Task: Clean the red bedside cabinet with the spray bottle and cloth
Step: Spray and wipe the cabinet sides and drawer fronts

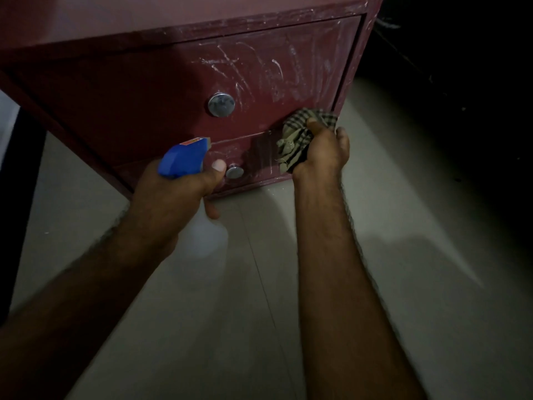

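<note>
Floor: pale grey tiled floor, across the lower frame.
Seam: thin dark grout line, lower centre.
Left edge: black upright panel, details too dark.

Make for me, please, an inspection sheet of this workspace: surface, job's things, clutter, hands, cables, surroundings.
Surface: red cabinet front, with white streaks across the upper drawer and a darker patch lower down.
Job's things: spray bottle, blue head pointing toward the cabinet; checked cloth bunched against the cabinet front, near its right edge.
Clutter: nothing seen.
Hands: left hand grips the spray bottle; right hand grips the checked cloth.
Cables: nothing seen.
Surroundings: pale floor; the right side is too dark to tell.
</note>
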The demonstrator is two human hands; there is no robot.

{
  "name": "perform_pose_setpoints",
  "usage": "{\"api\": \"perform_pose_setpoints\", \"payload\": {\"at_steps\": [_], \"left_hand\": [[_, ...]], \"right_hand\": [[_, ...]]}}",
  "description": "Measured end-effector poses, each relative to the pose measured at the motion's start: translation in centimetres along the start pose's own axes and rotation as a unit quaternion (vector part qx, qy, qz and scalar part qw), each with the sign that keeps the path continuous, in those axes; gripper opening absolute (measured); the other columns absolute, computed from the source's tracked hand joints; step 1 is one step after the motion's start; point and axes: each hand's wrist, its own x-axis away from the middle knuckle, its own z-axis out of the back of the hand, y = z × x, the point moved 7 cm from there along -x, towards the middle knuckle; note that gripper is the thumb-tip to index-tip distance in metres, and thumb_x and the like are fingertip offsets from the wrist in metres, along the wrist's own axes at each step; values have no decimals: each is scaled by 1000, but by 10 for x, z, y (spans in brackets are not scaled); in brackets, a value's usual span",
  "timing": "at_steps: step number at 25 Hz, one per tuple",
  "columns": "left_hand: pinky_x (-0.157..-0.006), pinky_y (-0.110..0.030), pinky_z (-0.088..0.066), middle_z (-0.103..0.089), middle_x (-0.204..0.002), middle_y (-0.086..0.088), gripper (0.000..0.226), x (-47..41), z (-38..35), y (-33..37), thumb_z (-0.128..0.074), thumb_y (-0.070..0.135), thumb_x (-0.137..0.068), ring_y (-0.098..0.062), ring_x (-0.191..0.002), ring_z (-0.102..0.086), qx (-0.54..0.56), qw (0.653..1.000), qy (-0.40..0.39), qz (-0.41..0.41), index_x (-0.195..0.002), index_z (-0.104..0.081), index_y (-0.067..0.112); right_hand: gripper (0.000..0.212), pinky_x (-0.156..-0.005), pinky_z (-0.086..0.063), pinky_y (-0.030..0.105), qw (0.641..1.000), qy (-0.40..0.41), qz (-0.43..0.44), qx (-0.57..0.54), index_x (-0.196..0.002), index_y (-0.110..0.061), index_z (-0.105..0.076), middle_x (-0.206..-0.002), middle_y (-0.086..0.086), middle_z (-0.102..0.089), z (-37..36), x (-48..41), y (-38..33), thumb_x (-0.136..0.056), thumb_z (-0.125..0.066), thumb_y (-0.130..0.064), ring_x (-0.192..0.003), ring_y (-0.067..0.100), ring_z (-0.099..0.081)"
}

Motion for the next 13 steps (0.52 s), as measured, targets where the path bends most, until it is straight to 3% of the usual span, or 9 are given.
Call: {"api": "perform_pose_setpoints", "payload": {"at_steps": [3,6,10,13], "left_hand": [[-86,-60,-56,-60,-96,-34,40,0,-1,-1,-74,39,-87,-46,-76,-66,5,1000,-2,12,-101,-59,5],[-84,-52,-57,-60,-82,-20,37,-2,-2,-5,-73,39,-87,-22,-60,-65,-5,1000,9,18,-97,-58,6],[-84,-58,-57,-61,-91,-33,49,0,-5,-2,-72,38,-88,-34,-67,-64,-2,1000,-6,4,-108,-56,-4],[-87,-59,-56,-60,-98,-35,42,0,-6,0,-72,40,-88,-42,-74,-68,-9,1000,-6,4,-105,-59,3]], "right_hand": [[75,-80,-65,51,1000,10,1,2,-154,-15,-43,-126,17,-69,2,-1,0,-88,-68,12,-99,33,-75],[82,-84,-65,51,999,-17,31,-10,-158,-20,-38,-132,14,-66,-3,1,-11,-89,-70,10,-102,32,-75],[82,-63,-65,37,1000,29,9,3,-160,-22,-36,-123,14,-67,6,-3,-13,-91,-67,11,-82,25,-75],[79,-73,-66,46,1000,6,30,3,-158,-21,-38,-122,14,-67,1,-7,-23,-91,-69,9,-87,28,-76]]}}
